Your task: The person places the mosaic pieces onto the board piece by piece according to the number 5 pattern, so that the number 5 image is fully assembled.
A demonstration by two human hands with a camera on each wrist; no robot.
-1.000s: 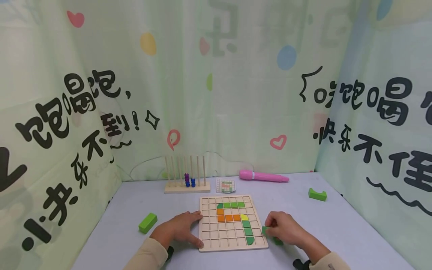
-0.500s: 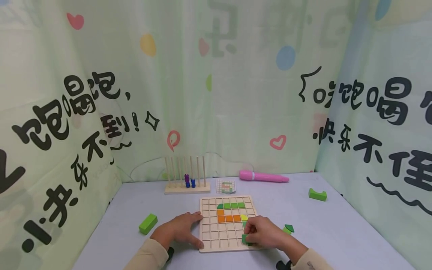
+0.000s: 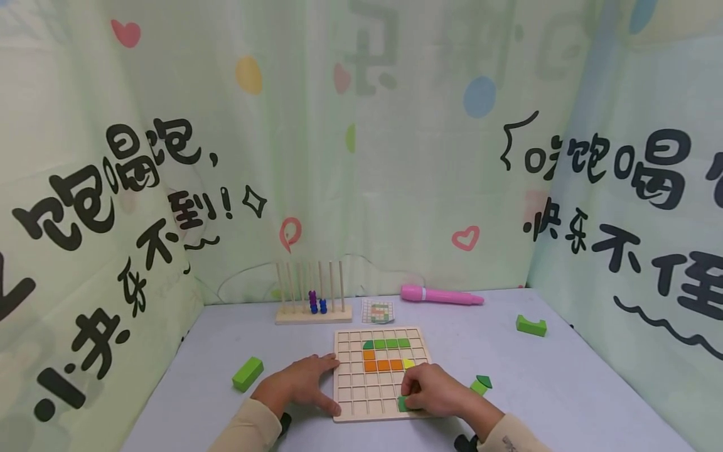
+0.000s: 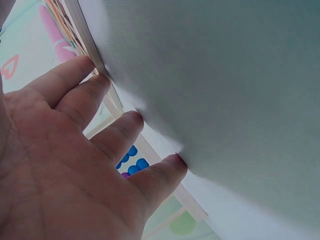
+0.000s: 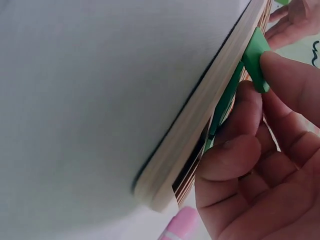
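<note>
A wooden grid board (image 3: pixel 351 392) lies in the middle of the table. Light green tiles (image 3: pixel 391 344), orange tiles (image 3: pixel 383 365) and a yellow tile (image 3: pixel 408 363) fill some of its cells. The thumb and fingers of my left hand (image 3: pixel 297 382) rest along the board's left edge, spread apart. Over the lower right part, my right hand (image 3: pixel 437 390) pinches a green tile (image 5: pixel 256 60) between thumb and finger. In the right wrist view another green tile (image 5: pixel 228 92) lies in the board behind it. My right hand hides several cells in the head view.
Behind the board stand a peg abacus (image 3: pixel 313 318), a small pattern card (image 3: pixel 373 312) and a pink pen-shaped thing (image 3: pixel 449 295). A green block (image 3: pixel 248 374) lies left, a notched green block (image 3: pixel 531 326) far right. Loose green pieces (image 3: pixel 480 385) lie beside my right wrist.
My right hand has carried the green tile left from beside the board onto its lower right part, shifting slightly further left lately. The left hand has stayed put.
</note>
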